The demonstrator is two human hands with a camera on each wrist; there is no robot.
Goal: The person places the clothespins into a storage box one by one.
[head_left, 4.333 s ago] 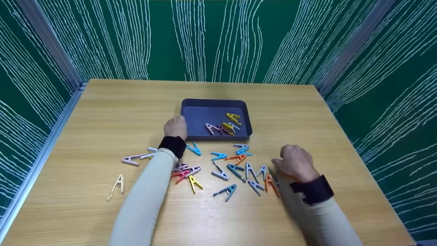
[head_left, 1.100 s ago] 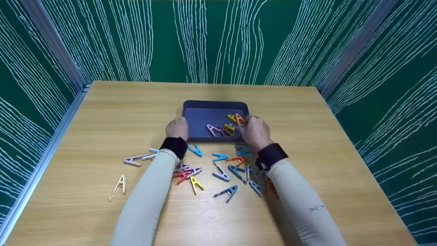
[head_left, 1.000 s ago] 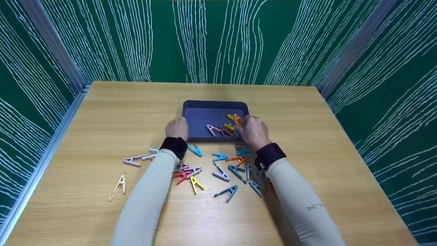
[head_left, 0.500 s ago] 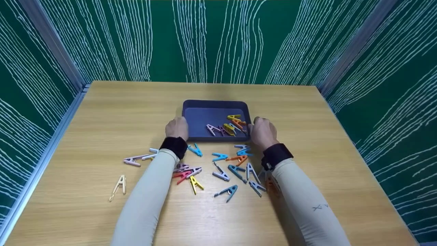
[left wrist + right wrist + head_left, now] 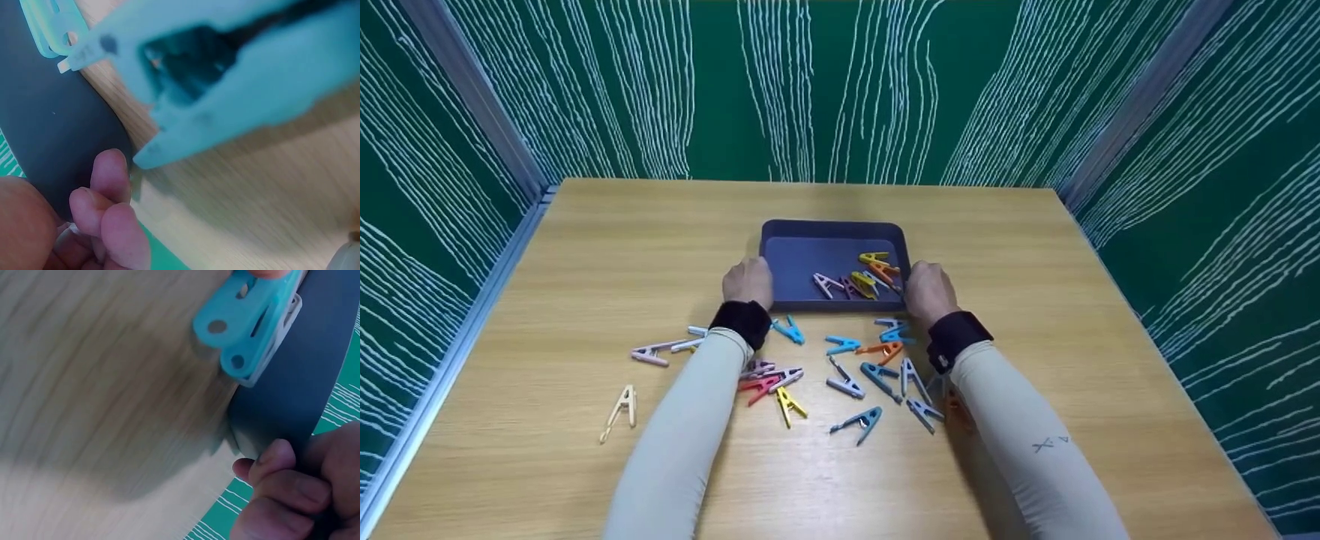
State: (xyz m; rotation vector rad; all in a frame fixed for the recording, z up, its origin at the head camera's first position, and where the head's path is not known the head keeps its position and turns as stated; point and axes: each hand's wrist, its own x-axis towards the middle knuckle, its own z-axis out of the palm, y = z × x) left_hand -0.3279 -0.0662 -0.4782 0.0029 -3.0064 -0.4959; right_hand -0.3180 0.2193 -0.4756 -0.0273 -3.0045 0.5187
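A dark grey rectangular tray (image 5: 802,259) lies on the table with several clothespins inside, among them an orange clothespin (image 5: 883,271) at its right side and a pink clothespin (image 5: 826,284). My left hand (image 5: 748,283) grips the tray's left side near the front corner; the left wrist view shows curled fingers (image 5: 109,177) against the dark wall. At the opposite side, my right hand (image 5: 930,291) holds the tray's right edge, its fingers (image 5: 292,486) curled at the wall. A light blue clothespin (image 5: 202,84) lies near the left hand, and another blue clothespin (image 5: 242,326) close to the right.
Several loose clothespins lie in front of the tray, including a teal clothespin (image 5: 861,422), a yellow clothespin (image 5: 788,405) and a red clothespin (image 5: 760,387). A cream clothespin (image 5: 622,409) sits apart at the left. Green panels with white lines (image 5: 840,90) enclose the table.
My right hand reached from the loose clothespins to the tray, set the orange clothespin inside and let go, then moved onto the tray's right edge. My left hand has stayed at the left side.
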